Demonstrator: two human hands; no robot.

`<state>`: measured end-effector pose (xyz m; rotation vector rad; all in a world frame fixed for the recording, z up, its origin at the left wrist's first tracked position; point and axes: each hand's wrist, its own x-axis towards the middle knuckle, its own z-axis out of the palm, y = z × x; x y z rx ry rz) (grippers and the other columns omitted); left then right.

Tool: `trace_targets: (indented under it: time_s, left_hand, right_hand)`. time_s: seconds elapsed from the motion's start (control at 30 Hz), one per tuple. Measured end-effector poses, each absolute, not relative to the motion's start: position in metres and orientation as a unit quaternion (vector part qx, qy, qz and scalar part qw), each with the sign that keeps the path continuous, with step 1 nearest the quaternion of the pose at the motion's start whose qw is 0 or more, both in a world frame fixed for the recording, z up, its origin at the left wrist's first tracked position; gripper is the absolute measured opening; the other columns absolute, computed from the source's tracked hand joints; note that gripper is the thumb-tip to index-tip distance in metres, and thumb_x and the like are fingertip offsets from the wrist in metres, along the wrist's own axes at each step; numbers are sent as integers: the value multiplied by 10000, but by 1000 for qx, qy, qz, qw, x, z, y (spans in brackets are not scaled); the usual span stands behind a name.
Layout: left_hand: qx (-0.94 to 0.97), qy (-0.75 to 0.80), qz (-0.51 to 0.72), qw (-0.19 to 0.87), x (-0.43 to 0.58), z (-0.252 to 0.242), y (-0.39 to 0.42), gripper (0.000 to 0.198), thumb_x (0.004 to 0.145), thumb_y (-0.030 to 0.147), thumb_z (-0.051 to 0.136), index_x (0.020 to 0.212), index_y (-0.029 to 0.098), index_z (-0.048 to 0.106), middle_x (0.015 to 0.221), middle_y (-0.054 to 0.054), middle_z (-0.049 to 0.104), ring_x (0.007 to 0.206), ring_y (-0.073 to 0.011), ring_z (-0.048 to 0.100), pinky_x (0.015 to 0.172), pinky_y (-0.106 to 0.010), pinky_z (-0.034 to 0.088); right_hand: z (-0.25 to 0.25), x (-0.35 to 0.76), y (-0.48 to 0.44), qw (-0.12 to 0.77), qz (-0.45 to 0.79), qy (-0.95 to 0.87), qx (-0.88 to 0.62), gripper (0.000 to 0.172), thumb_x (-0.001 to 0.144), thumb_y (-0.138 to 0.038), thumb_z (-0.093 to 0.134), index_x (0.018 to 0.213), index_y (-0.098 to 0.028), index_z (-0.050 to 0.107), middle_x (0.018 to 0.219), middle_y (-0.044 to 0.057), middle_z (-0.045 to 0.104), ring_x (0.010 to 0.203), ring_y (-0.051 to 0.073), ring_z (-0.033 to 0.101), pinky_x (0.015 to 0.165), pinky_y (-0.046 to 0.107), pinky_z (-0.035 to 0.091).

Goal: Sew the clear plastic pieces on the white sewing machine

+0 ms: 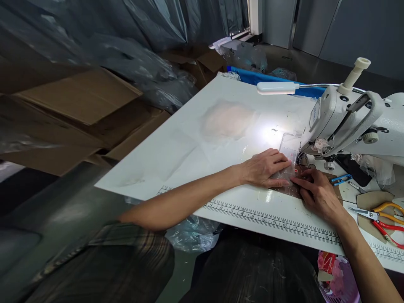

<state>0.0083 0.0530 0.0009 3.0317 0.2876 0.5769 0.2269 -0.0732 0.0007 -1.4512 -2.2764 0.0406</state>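
My left hand (268, 168) lies flat with its fingers stretched over a clear plastic piece (284, 172) at the sewing machine (334, 118). Its thumb stands apart from the fingers. From the other side, my right hand (318, 191) rests on the same piece, index finger extended and the fingers spread, their tips pressing near its edge. Small red marks show on the plastic close to the presser foot (299, 158). Beneath lies a brownish surface (292, 190). The needle point is too small to make out.
Right of my right hand lie blue thread snips (341, 179), orange-handled scissors (369, 213) and red-handled pliers (386, 233). A lamp (276, 88) lights the white table (176, 168), which has a printed ruler along its front. Cardboard boxes (78, 97) stand left; a pink basket (344, 282) is below.
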Motion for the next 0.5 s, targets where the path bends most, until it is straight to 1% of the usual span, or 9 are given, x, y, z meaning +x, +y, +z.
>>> trace_targets:
  time_s: [0.1,0.23,0.33,0.43,0.5]
  left_hand:
    - [978,122,169,-25,14,5,50,615,991,644,321,1257,149,571,1097,-125,640,880,-227,541,801,-370,399]
    - [978,134,140,-81,22,10,45,456,1022,474,363,1149,123,624,1057,-122,633,846,-225,537,781,-377,348]
    - [981,125,115,-96,25,14,44,380,996,402,420,1130,120,637,1167,-131,628,859,-230,544,776,-383,339]
    - [985,112,96,-90,27,16,49,372,983,397,432,1117,135,659,1299,-126,601,885,-236,548,795,-396,339]
    - [987,109,95,-77,28,17,53,386,992,388,412,1161,137,651,1318,-123,604,915,-243,549,823,-406,335]
  right_hand:
    - [0,227,-73,216,22,-820,-530,364,899,-171,508,1170,-282,725,1082,115,607,970,250,583,831,444,557]
    - [-1,227,-73,226,18,-818,-529,373,893,-154,500,1152,-279,737,1069,122,601,950,254,583,812,445,552]
    - [-2,226,-73,226,27,-815,-533,386,889,-156,498,1163,-294,731,1071,114,603,953,251,578,815,444,549]
    - [-4,226,-72,228,31,-807,-544,392,888,-161,494,1172,-302,726,1079,107,597,949,241,579,825,441,548]
    - [-6,226,-70,234,34,-798,-554,393,893,-165,487,1179,-297,721,1088,106,591,939,235,583,825,440,553]
